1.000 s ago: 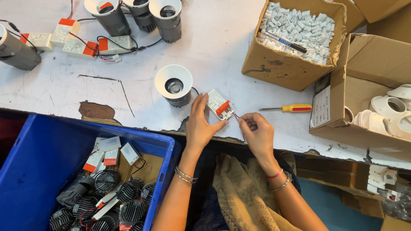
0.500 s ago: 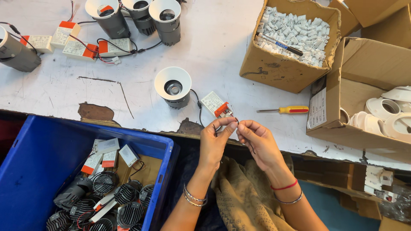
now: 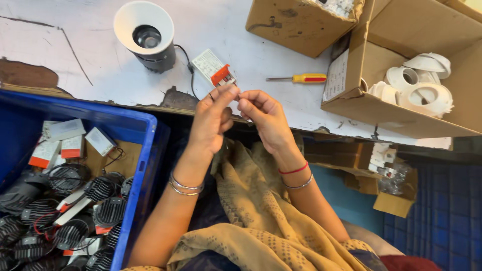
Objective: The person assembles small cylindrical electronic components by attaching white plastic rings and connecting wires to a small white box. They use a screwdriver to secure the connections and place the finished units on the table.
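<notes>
My left hand [image 3: 212, 119] and my right hand [image 3: 262, 116] meet at the table's near edge, fingertips pinched together on a thin wire end. Just above them lies a white driver box with an orange end [image 3: 214, 68]. A black cable runs from it to a white-rimmed downlight [image 3: 146, 35] standing on the table. A yellow-handled screwdriver [image 3: 300, 78] lies to the right of the driver box, clear of both hands.
A blue crate [image 3: 141, 155] at the left holds several black finned lamp bodies and white driver boxes. An open cardboard box [image 3: 386, 108] at the right holds white lamp rims. Another cardboard box [image 3: 296, 25] stands at the top. The worn white table [image 3: 75, 55] has chipped edges.
The camera has moved closer and lower over the hands. Both hands have drawn back from the driver box to the table's edge, fingertips still together on the wire.
</notes>
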A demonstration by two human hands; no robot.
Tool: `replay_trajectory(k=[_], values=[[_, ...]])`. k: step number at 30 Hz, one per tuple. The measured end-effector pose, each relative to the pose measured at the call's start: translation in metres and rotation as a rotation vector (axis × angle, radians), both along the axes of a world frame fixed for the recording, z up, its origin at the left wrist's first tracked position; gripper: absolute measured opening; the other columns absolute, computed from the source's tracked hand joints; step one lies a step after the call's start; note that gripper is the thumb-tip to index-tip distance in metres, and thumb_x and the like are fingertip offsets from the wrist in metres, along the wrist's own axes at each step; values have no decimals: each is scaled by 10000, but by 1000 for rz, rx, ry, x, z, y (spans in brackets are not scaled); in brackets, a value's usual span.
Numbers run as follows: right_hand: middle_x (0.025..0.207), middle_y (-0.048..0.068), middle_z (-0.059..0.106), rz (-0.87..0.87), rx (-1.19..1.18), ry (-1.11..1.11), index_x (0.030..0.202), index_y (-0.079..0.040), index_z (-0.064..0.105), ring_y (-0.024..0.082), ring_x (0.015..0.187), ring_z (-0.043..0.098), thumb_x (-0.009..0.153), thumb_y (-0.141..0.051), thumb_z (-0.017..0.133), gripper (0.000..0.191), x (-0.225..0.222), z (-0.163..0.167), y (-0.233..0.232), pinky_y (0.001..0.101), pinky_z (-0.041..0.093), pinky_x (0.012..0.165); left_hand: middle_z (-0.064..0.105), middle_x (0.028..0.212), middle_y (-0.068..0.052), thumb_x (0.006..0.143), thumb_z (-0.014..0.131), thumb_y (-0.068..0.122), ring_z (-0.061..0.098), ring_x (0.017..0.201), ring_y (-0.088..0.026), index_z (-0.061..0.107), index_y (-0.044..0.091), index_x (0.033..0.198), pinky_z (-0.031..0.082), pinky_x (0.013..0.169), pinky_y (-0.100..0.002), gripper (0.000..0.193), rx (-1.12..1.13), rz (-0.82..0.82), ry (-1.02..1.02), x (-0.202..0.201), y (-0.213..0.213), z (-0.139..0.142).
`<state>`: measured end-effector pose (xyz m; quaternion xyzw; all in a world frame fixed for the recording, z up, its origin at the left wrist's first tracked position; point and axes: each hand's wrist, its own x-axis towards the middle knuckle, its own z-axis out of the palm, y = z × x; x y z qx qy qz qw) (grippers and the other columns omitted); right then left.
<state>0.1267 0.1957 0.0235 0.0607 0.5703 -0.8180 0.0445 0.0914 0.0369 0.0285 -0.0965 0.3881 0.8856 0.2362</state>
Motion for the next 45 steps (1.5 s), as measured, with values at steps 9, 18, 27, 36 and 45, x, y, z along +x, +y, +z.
replay_trajectory(k=[9, 18, 27, 36, 45], values=[[1129, 45, 666, -127, 804, 322, 1162, 6, 685, 129, 1043, 636, 971, -63, 728, 208, 22, 69, -8, 267, 529, 902, 622, 889, 34, 942, 729, 146, 296, 462, 15, 640, 103, 1027, 195, 390, -189, 131, 47, 30, 7, 0, -4, 8], [1233, 78, 615, -102, 53, 981, 1327, 2, 590, 142, 1099, 591, 1086, -67, 642, 256, 103, 198, 24, 295, 507, 1005, 489, 766, 72, 982, 728, 159, 274, 471, 21, 634, 98, 1019, 183, 399, -195, 119, 53, -10, 70, 18, 6, 19], [1261, 89, 601, -120, 181, 1248, 1341, 3, 579, 151, 1133, 583, 1076, -63, 653, 282, 117, 220, 31, 304, 506, 1021, 575, 815, 61, 957, 704, 164, 281, 462, 27, 615, 83, 997, 194, 389, -190, 127, 46, -62, 84, 32, 14, 27], [1289, 100, 586, -108, 238, 1293, 1354, 3, 569, 160, 1167, 575, 1066, -58, 663, 309, 114, 225, 38, 314, 504, 1036, 593, 818, 60, 938, 703, 168, 287, 466, 26, 613, 87, 992, 193, 385, -188, 133, 46, -43, 58, 34, 12, 30], [1317, 111, 572, -160, 355, 1304, 1368, 4, 558, 170, 1201, 567, 1056, -53, 674, 337, 99, 223, 27, 323, 503, 1051, 588, 825, 60, 948, 707, 162, 288, 468, 28, 614, 85, 1004, 200, 394, -188, 132, 45, -44, 67, 35, 8, 26]])
